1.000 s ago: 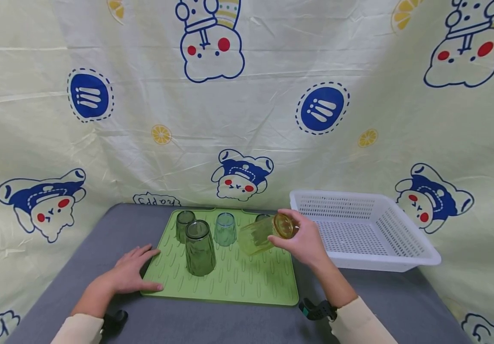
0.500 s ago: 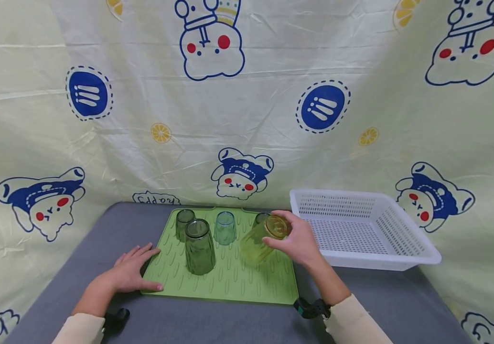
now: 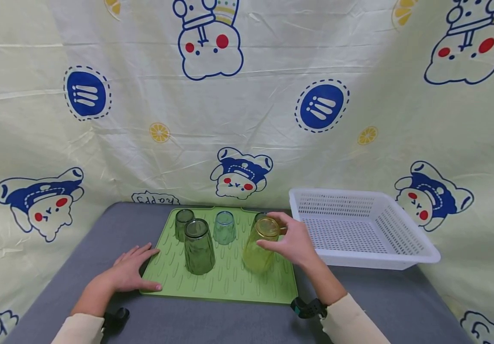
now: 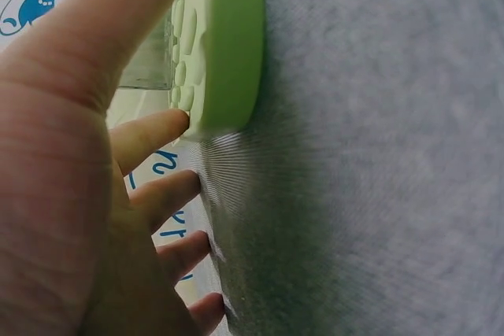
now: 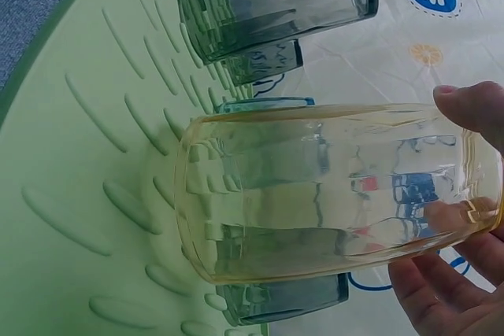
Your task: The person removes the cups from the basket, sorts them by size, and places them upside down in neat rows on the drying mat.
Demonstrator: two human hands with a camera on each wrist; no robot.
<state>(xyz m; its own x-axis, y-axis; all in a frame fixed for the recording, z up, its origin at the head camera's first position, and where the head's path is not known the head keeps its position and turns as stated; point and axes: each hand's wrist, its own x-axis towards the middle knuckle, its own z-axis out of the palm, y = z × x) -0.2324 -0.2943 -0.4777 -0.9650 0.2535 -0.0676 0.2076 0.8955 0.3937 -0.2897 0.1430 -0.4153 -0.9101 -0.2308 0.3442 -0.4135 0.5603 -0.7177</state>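
My right hand (image 3: 293,242) grips a yellow-tinted drinking glass (image 3: 256,253) near its upper end, thumb on one side and fingers on the other. The glass is almost upright, its lower rim close over the right half of a green drying mat (image 3: 221,290). In the right wrist view the rim (image 5: 187,202) overlaps the ridged mat. Spread over the mat's left front corner lies my left hand (image 3: 128,273), its thumb at the front edge and index fingertip on the mat. A tall dark green glass (image 3: 199,253) stands nearest that hand.
Toward the mat's back edge stand a small dark glass (image 3: 180,228) and a small blue-green glass (image 3: 224,229). Another dark glass (image 5: 287,300) is partly hidden behind the yellow one. A white perforated basket (image 3: 380,262) sits right of the mat on the grey cloth (image 3: 195,317).
My right hand has moved left and turned the yellow glass from a strong tilt to nearly upright, lowering its rim toward the mat. My left hand has stayed in place.
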